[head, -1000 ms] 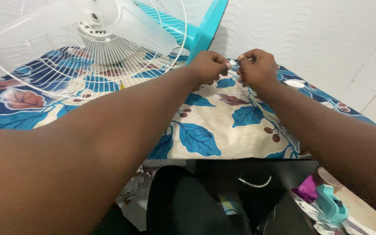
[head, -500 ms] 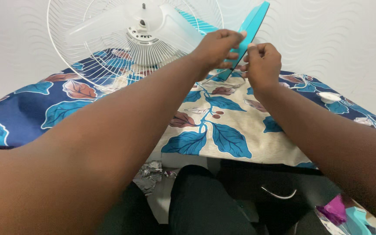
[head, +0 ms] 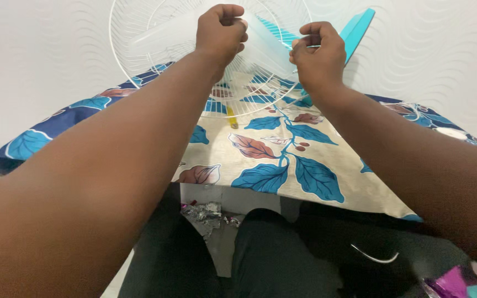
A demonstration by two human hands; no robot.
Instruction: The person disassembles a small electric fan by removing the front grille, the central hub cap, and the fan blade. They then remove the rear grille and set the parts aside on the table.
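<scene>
A white fan with a wire guard [head: 139, 66] and pale translucent blades [head: 271, 52] stands at the back of a table covered by a leaf-patterned cloth [head: 282, 165]. My left hand [head: 220, 30] is closed at the hub in the middle of the fan, and what it grips is hidden by the fingers. My right hand [head: 317, 55] pinches the edge of a fan blade to the right of the hub. A teal fan part [head: 359, 27] stands behind my right hand.
A small yellow object [head: 231, 118] lies on the cloth under the guard. A small white piece [head: 452, 133] rests at the table's far right. Crumpled foil [head: 205, 212] lies on the floor by my knees. A white wall stands behind.
Both hands have moved up and left from above the cloth to the fan, the left to the hub, the right to a blade. The view has tilted, so the fan sits more central.
</scene>
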